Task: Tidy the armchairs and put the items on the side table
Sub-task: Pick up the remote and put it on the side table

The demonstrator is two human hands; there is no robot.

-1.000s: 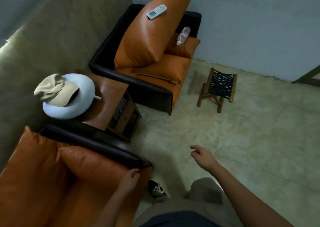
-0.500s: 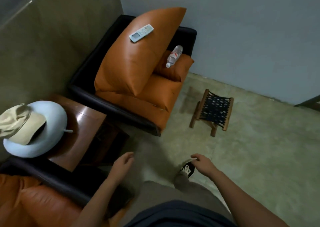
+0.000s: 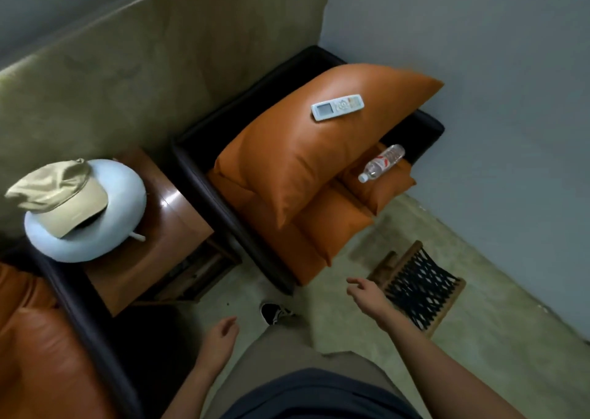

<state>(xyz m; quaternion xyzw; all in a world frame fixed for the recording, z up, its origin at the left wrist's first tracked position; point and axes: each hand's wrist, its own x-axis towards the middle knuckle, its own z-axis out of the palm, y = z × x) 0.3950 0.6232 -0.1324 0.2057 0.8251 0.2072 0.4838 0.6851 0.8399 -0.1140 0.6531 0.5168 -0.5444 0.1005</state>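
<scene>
White remote control [image 3: 337, 107] lies atop the tilted orange leather cushion [image 3: 306, 150] on the far armchair, clear plastic bottle [image 3: 381, 163] right of it. Both the right hand [image 3: 367, 294] and left hand [image 3: 220, 339] hang empty, fingers loosely spread. Jostling the cushion could slide the remote off.

Small wooden stool [image 3: 418, 286] with a black woven-cord seat, standing on the floor just off the front corner of the farther chair; part of its frame is hidden. Floor [image 3: 498, 294]: pale greenish-beige, mottled, with a darker stain close to the stool. Olive-tan wall panel [image 3: 153, 54] runs along the upper left, top edge catching light. Plain grey-blue wall [image 3: 498, 67] on the right, meeting the floor along a slanting line. One dark shoe [image 3: 275, 312] with white laces on the floor, lower centre.
</scene>
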